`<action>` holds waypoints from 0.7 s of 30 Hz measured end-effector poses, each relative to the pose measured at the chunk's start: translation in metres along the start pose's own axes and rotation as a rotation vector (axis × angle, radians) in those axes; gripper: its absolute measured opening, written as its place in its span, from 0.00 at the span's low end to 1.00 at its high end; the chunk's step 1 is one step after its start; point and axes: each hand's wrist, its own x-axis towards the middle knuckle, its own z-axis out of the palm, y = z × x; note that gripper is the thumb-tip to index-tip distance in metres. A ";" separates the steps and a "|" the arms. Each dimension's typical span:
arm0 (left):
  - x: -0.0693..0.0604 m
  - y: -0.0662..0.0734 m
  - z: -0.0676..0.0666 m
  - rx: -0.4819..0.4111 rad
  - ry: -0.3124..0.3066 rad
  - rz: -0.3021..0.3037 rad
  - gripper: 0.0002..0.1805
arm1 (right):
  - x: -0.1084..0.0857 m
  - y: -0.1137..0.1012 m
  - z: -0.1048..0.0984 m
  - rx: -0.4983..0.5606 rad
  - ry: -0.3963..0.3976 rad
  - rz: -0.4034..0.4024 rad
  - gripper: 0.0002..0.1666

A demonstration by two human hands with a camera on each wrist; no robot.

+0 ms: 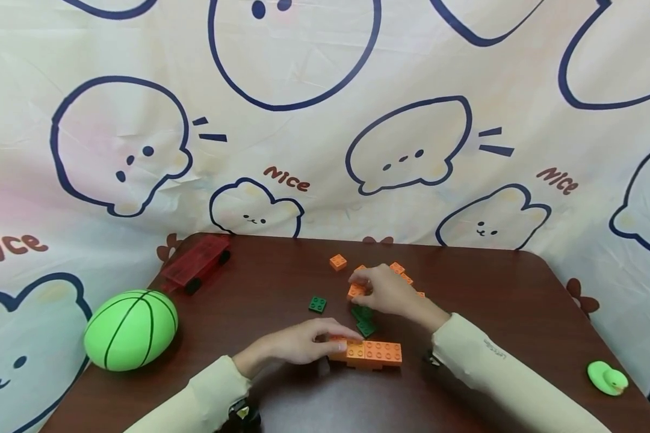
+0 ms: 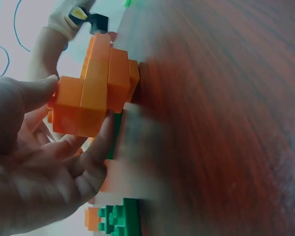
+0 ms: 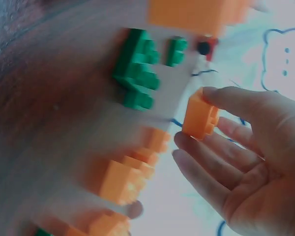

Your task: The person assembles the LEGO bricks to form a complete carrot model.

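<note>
In the head view, the left hand (image 1: 306, 341) grips the left end of the orange assembly (image 1: 375, 353), whose long axis runs left to right, studs up, while the right hand (image 1: 387, 291) is beyond it. The left wrist view shows that end between thumb and fingers, the stepped length pointing away from the palm. In the right wrist view, the right hand pinches a small orange brick (image 3: 196, 117), studs facing the palm.

A green toy basketball (image 1: 131, 331) sits near a red toy car (image 1: 197, 261), well apart from a green toy duck (image 1: 606, 378), before cartoon-print cloth (image 1: 319, 138).
</note>
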 end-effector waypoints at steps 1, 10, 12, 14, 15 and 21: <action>-0.001 0.002 0.000 0.025 -0.015 0.002 0.20 | -0.004 -0.002 -0.007 0.012 -0.010 0.004 0.19; 0.003 0.015 0.003 0.226 -0.082 -0.013 0.21 | -0.060 -0.008 -0.045 0.044 -0.086 -0.011 0.20; 0.004 0.016 0.004 0.229 -0.083 -0.035 0.21 | -0.073 -0.005 -0.045 0.054 -0.086 -0.017 0.20; 0.003 0.015 0.005 0.222 -0.081 -0.057 0.21 | -0.084 -0.001 -0.042 0.063 -0.082 -0.033 0.19; 0.003 0.015 0.006 0.218 -0.081 -0.065 0.21 | -0.090 0.001 -0.040 0.064 -0.078 -0.039 0.19; 0.001 0.016 0.008 0.193 -0.078 -0.075 0.21 | -0.114 0.003 -0.029 0.126 -0.062 -0.052 0.19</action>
